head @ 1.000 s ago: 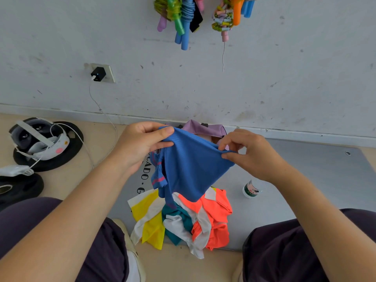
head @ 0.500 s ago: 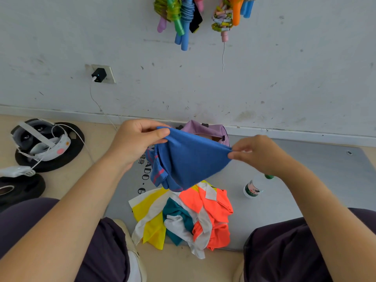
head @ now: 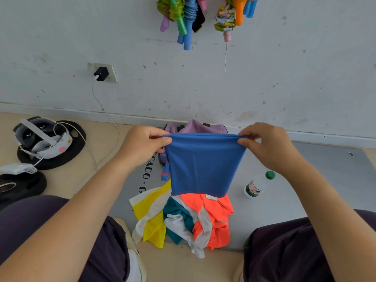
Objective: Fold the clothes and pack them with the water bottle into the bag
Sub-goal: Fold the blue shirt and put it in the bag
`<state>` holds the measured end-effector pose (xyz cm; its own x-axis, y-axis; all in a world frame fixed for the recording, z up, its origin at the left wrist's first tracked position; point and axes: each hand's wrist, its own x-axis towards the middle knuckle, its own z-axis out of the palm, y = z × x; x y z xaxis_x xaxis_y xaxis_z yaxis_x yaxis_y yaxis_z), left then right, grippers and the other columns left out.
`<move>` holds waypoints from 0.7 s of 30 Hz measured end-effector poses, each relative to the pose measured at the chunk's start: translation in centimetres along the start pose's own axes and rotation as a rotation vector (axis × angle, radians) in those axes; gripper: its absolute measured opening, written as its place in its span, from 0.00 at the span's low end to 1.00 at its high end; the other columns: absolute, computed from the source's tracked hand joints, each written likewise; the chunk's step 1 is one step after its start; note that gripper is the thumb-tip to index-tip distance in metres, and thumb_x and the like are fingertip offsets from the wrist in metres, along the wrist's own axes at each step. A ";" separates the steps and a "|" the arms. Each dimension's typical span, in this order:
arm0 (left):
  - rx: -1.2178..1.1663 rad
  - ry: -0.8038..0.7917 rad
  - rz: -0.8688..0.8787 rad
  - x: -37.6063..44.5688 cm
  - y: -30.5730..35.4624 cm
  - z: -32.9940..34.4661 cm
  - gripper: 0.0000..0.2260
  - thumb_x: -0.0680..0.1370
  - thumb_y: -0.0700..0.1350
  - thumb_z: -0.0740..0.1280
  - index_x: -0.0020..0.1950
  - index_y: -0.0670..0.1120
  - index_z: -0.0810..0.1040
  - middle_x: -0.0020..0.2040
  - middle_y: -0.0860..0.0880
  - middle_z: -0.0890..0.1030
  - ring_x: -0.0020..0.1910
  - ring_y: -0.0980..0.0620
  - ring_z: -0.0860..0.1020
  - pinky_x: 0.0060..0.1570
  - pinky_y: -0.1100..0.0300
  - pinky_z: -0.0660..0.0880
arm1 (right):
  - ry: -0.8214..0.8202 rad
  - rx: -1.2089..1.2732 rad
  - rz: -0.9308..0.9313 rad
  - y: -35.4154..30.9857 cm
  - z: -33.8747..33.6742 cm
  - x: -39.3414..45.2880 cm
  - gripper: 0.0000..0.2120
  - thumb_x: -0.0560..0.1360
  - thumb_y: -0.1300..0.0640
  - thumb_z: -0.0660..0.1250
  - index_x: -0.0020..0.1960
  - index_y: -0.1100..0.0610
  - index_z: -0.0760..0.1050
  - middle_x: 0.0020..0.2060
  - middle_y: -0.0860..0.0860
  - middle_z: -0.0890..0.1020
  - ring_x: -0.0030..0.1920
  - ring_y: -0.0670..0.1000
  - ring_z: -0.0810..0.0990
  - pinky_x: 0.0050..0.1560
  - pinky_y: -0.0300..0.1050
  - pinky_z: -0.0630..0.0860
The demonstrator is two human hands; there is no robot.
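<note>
A blue garment (head: 203, 165) hangs flat in the air, stretched between my hands. My left hand (head: 145, 147) pinches its top left corner and my right hand (head: 266, 147) pinches its top right corner. Below it on the grey mat (head: 317, 180) lies a pile of clothes: a yellow and white piece (head: 151, 216), a teal and white piece (head: 179, 218) and an orange piece (head: 213, 218). A clear water bottle (head: 258, 185) with a green cap lies to the right of the pile. The purple bag (head: 200, 127) stands against the wall, mostly hidden behind the blue garment.
A headset (head: 40, 139) with a white cable rests on black weight plates (head: 24, 184) at the left. A charger (head: 101, 73) sits in a wall socket. Coloured jump ropes (head: 189, 19) hang on the wall above. My knees frame the bottom of the view.
My hands moved apart and pulled the bunched blue garment out into a flat hanging sheet. The water bottle, partly hidden by my right hand before, now shows fully.
</note>
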<state>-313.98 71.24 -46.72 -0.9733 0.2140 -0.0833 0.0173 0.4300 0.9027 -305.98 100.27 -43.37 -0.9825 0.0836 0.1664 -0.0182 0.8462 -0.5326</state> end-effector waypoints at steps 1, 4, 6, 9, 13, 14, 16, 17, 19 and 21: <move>0.061 0.006 0.010 0.1 -0.1 0.1 0.07 0.76 0.40 0.72 0.52 0.48 0.85 0.41 0.53 0.85 0.40 0.52 0.85 0.45 0.59 0.82 | 0.003 0.000 -0.018 -0.1 0.1 -0.1 0.04 0.75 0.60 0.70 0.49 0.55 0.81 0.42 0.51 0.81 0.44 0.51 0.78 0.46 0.36 0.68; 0.174 0.020 0.038 0.2 -0.2 0.1 0.07 0.76 0.43 0.72 0.52 0.49 0.86 0.40 0.54 0.85 0.43 0.47 0.84 0.49 0.52 0.81 | -0.001 0.191 0.002 -0.3 0.3 -0.2 0.03 0.77 0.61 0.67 0.45 0.54 0.77 0.41 0.47 0.79 0.41 0.42 0.77 0.43 0.26 0.69; 0.216 0.014 0.055 0.1 0.0 0.2 0.05 0.76 0.44 0.72 0.50 0.50 0.86 0.40 0.52 0.85 0.43 0.47 0.83 0.48 0.53 0.80 | -0.055 0.307 0.057 -0.3 0.3 -0.2 0.04 0.79 0.58 0.64 0.45 0.53 0.75 0.35 0.41 0.76 0.35 0.39 0.73 0.37 0.25 0.68; 0.318 -0.027 0.101 0.0 0.3 0.2 0.05 0.78 0.45 0.70 0.42 0.54 0.81 0.37 0.53 0.81 0.38 0.51 0.78 0.39 0.62 0.73 | -0.137 0.405 0.125 0.0 0.4 -0.2 0.06 0.81 0.54 0.61 0.46 0.51 0.72 0.30 0.42 0.73 0.33 0.43 0.69 0.36 0.33 0.67; -0.127 -0.139 0.015 -0.5 1.2 0.1 0.06 0.81 0.43 0.63 0.47 0.46 0.79 0.45 0.46 0.80 0.46 0.52 0.77 0.50 0.56 0.72 | -0.093 0.561 0.208 -0.2 0.2 -0.2 0.06 0.81 0.53 0.61 0.47 0.53 0.73 0.32 0.48 0.78 0.34 0.46 0.75 0.40 0.44 0.75; -0.291 -0.146 0.009 -0.6 1.5 0.0 0.06 0.81 0.44 0.63 0.50 0.44 0.79 0.48 0.44 0.81 0.48 0.51 0.78 0.53 0.55 0.73 | -0.068 0.644 0.219 -0.3 0.0 -0.1 0.07 0.81 0.53 0.61 0.47 0.54 0.74 0.32 0.47 0.78 0.33 0.45 0.75 0.37 0.40 0.76; -0.410 -0.113 0.040 -0.7 1.9 -0.3 0.07 0.78 0.48 0.67 0.50 0.45 0.81 0.46 0.46 0.83 0.45 0.53 0.80 0.46 0.59 0.76 | -0.050 0.779 0.225 -0.3 -0.6 0.1 0.09 0.82 0.52 0.61 0.47 0.55 0.77 0.33 0.46 0.79 0.33 0.44 0.76 0.34 0.35 0.75; -0.408 -0.089 0.062 -0.6 1.9 -0.4 0.06 0.76 0.49 0.68 0.47 0.48 0.82 0.43 0.49 0.83 0.42 0.55 0.81 0.41 0.63 0.76 | -0.055 0.812 0.224 -0.2 -0.8 0.2 0.10 0.81 0.53 0.61 0.47 0.56 0.78 0.34 0.47 0.80 0.34 0.44 0.77 0.35 0.35 0.76; -0.376 -0.031 0.077 -0.3 1.7 -0.7 0.04 0.75 0.49 0.71 0.44 0.50 0.83 0.40 0.52 0.85 0.39 0.57 0.82 0.37 0.67 0.76 | -0.082 0.802 0.237 0.1 -0.6 0.7 0.11 0.80 0.54 0.64 0.45 0.59 0.79 0.36 0.50 0.81 0.37 0.47 0.80 0.40 0.40 0.79; -0.317 0.049 0.037 0.6 0.8 -0.8 0.02 0.74 0.47 0.74 0.42 0.50 0.84 0.39 0.54 0.85 0.37 0.59 0.81 0.36 0.68 0.76 | -0.095 0.741 0.274 0.6 0.3 1.4 0.11 0.78 0.56 0.67 0.44 0.63 0.80 0.38 0.53 0.81 0.40 0.49 0.81 0.44 0.43 0.79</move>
<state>-314.74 70.98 -45.67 -0.9833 0.1787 -0.0341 -0.0115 0.1259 0.9920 -307.46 100.75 -43.72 -0.9809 0.1644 -0.1037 0.1402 0.2285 -0.9634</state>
